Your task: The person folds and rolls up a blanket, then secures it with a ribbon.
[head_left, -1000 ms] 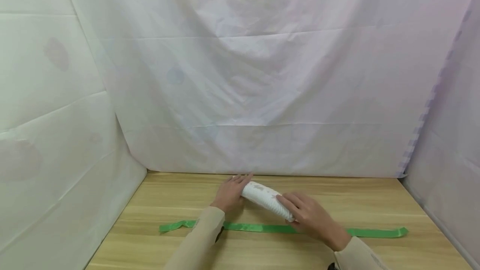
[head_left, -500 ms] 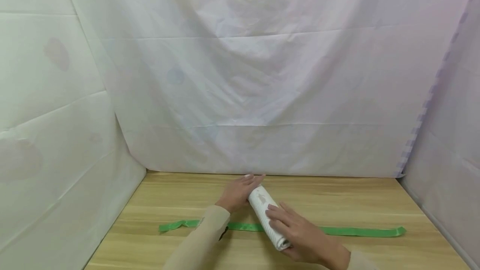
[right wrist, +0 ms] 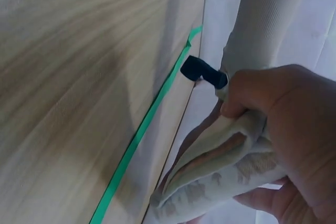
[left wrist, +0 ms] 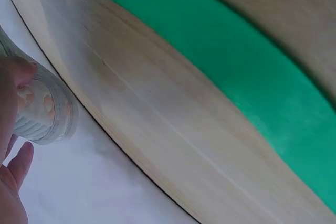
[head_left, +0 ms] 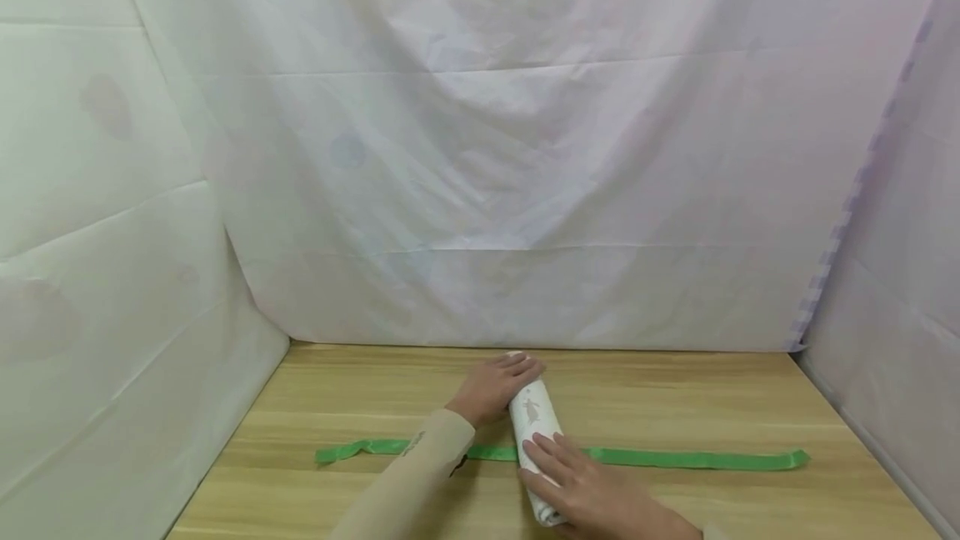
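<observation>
While the left hand (head_left: 492, 388) grips the far end of the rolled cloth (head_left: 535, 411) and the right hand (head_left: 585, 488) its near end, squaring it across the green ribbon (head_left: 693, 460) seems the step, next likely calling for gentle release.

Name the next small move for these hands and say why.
I would probably settle the white cloth roll onto the green ribbon: the left hand and right hand both hold the roll, which crosses the ribbon in the head view, with ribbon showing on either side. Whether they already touch is unclear.
</observation>
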{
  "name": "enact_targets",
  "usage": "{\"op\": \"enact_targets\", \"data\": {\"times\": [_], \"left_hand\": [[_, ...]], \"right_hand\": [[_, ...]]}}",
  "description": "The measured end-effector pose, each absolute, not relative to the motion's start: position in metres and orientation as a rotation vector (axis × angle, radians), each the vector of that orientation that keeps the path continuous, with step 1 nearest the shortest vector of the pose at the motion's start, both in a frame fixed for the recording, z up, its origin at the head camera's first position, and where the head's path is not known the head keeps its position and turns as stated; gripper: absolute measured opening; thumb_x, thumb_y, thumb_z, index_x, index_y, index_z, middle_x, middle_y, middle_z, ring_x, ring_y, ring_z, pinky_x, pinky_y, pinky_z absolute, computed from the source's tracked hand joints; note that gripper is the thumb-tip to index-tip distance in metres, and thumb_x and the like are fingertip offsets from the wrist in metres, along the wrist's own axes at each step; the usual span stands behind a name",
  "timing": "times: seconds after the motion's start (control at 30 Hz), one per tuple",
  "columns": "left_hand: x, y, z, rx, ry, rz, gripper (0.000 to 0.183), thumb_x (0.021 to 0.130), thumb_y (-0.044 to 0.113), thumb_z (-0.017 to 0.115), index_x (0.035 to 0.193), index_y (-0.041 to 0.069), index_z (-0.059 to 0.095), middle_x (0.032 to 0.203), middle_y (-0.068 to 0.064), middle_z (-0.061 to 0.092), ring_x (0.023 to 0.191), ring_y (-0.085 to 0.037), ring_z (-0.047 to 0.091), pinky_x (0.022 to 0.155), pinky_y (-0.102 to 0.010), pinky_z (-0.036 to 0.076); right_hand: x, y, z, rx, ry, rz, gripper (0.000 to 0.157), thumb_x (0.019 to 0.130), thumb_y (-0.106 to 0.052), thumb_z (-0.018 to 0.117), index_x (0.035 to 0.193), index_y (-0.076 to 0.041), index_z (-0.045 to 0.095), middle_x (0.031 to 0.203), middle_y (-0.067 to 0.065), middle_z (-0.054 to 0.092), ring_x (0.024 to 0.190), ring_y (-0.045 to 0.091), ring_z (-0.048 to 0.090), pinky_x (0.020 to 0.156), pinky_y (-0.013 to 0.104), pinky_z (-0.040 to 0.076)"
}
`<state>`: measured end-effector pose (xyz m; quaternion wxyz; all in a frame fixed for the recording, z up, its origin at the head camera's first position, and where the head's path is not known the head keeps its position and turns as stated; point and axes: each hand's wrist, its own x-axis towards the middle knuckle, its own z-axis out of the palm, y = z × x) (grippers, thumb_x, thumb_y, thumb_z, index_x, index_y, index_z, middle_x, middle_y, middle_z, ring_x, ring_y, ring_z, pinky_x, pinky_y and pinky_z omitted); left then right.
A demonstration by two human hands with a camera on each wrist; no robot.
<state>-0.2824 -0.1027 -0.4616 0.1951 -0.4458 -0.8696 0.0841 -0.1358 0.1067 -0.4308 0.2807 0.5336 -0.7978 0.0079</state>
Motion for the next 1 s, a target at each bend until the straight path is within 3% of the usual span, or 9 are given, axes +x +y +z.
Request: {"op": "enact_targets", "data": {"times": [0.17,0.27,0.3,0.33,0.4,0.47,0.53,0.73,1.0], "left_hand": [[-0.282,-0.093,-0.46,-1.251,-2.438,0.339,0.065,0.09,0.024,0.074,0.149,0.02,0.046,0.146,0.005,0.053,0.134,-0.013,0.05,0.11,-0.029,0.04],[-0.283,-0.087,-0.462,-1.255,-2.455,0.381,0.063,0.093,0.023,0.071,0.15,0.021,0.044,0.148,0.005,0.051,0.136,-0.012,0.047,0.111,-0.028,0.039],[-0.283,-0.086,-0.463,-1.253,-2.463,0.393,0.063,0.093,0.023,0.071,0.15,0.021,0.044,0.149,0.006,0.05,0.136,-0.012,0.047,0.112,-0.028,0.038],[-0.283,-0.084,-0.464,-1.254,-2.466,0.404,0.063,0.094,0.023,0.07,0.151,0.021,0.043,0.149,0.006,0.049,0.137,-0.012,0.046,0.112,-0.028,0.037],[-0.284,-0.082,-0.465,-1.259,-2.456,0.434,0.062,0.095,0.023,0.068,0.151,0.021,0.041,0.15,0.006,0.048,0.137,-0.011,0.045,0.112,-0.027,0.036],[-0.284,-0.08,-0.467,-1.265,-2.437,0.458,0.061,0.096,0.023,0.066,0.152,0.021,0.041,0.15,0.005,0.048,0.137,-0.011,0.046,0.112,-0.027,0.036],[-0.284,-0.079,-0.469,-1.273,-2.405,0.48,0.059,0.097,0.022,0.064,0.151,0.02,0.041,0.149,0.005,0.049,0.136,-0.011,0.047,0.111,-0.027,0.038],[-0.283,-0.077,-0.474,-1.273,-2.407,0.54,0.06,0.097,0.019,0.064,0.152,0.02,0.04,0.151,0.004,0.047,0.138,-0.011,0.044,0.112,-0.029,0.038],[-0.277,-0.069,-0.47,-1.271,-2.476,0.619,0.07,0.093,0.021,0.07,0.153,0.022,0.035,0.156,0.003,0.041,0.143,-0.013,0.038,0.113,-0.031,0.036]], "right_hand": [[-0.135,0.106,-0.438,1.387,-2.107,-0.005,0.077,0.066,-0.05,0.087,0.126,-0.011,0.058,0.129,0.015,0.062,0.116,0.03,0.062,0.089,0.038,0.054],[-0.136,0.106,-0.444,1.373,-2.079,-0.039,0.077,0.067,-0.052,0.086,0.126,-0.011,0.058,0.128,0.015,0.062,0.114,0.03,0.062,0.114,0.036,0.035],[-0.137,0.105,-0.446,1.367,-2.072,-0.046,0.076,0.068,-0.054,0.084,0.126,-0.012,0.058,0.127,0.015,0.061,0.114,0.03,0.062,0.119,0.035,0.026],[-0.136,0.105,-0.448,1.358,-2.065,-0.057,0.075,0.068,-0.055,0.083,0.125,-0.012,0.058,0.127,0.015,0.061,0.113,0.03,0.062,0.12,0.035,0.026],[-0.136,0.104,-0.449,1.344,-2.056,-0.074,0.073,0.069,-0.056,0.082,0.123,-0.012,0.06,0.125,0.015,0.062,0.112,0.03,0.063,0.119,0.037,0.028],[-0.135,0.103,-0.451,1.337,-2.065,-0.095,0.069,0.071,-0.055,0.081,0.121,-0.012,0.061,0.124,0.016,0.063,0.112,0.029,0.064,0.105,0.038,0.046],[-0.134,0.103,-0.452,1.328,-2.075,-0.128,0.065,0.077,-0.06,0.074,0.119,-0.012,0.063,0.123,0.015,0.064,0.112,0.029,0.064,0.086,0.039,0.056],[-0.133,0.103,-0.462,1.318,-2.091,-0.181,0.066,0.093,-0.071,0.041,0.12,-0.015,0.062,0.124,0.014,0.064,0.113,0.027,0.063,0.085,0.04,0.056],[-0.133,0.105,-0.468,1.337,-2.108,-0.241,0.066,0.094,-0.073,0.038,0.12,-0.017,0.063,0.124,0.012,0.065,0.113,0.026,0.064,0.085,0.037,0.056]]}}
